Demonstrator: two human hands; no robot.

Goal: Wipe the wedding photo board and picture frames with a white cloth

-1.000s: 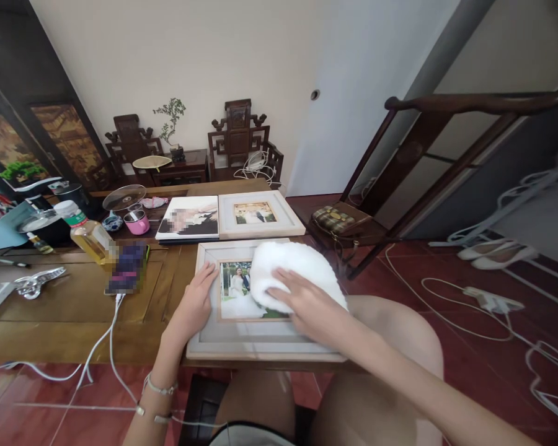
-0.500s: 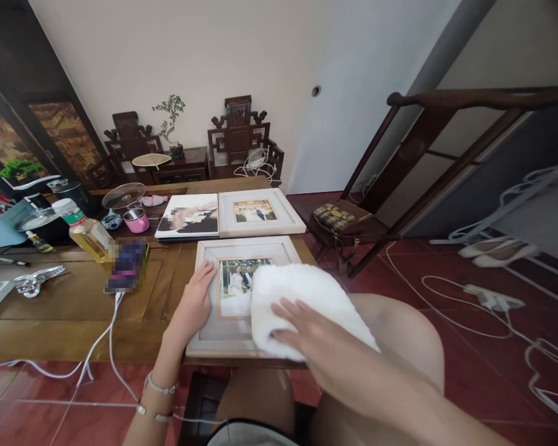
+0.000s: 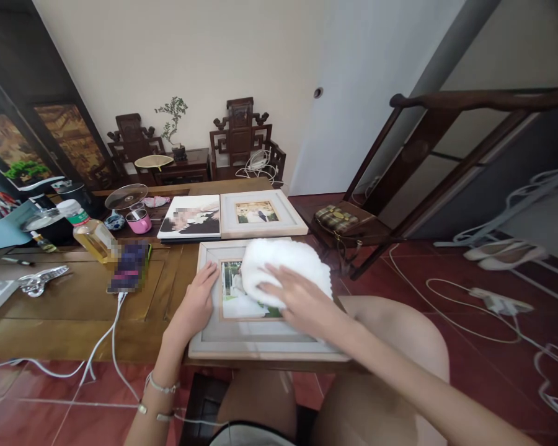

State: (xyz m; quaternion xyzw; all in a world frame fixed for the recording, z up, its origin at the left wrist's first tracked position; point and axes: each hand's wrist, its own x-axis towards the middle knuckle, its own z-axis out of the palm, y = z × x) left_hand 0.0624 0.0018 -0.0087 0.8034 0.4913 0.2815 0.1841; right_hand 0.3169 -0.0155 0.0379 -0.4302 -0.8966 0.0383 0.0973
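Note:
A framed wedding photo (image 3: 232,337) in a pale frame lies flat at the near edge of the wooden table (image 3: 65,310). My left hand (image 3: 196,303) rests flat on the frame's left side, fingers stretched out. My right hand (image 3: 297,300) presses a fluffy white cloth (image 3: 283,263) onto the glass over the upper right of the picture, fingers spread on top of the cloth. The cloth hides the frame's upper right part.
Behind lie a second framed photo (image 3: 260,214) and a photo album (image 3: 190,218). A phone (image 3: 129,266) with a white cable, an oil bottle (image 3: 90,235), a pink cup (image 3: 138,221) and a small fan (image 3: 125,197) sit to the left. A dark wooden chair (image 3: 353,226) stands right.
My right hand and the cloth slid down to the frame's lower right, then back up and left over the picture. My left hand has stayed put.

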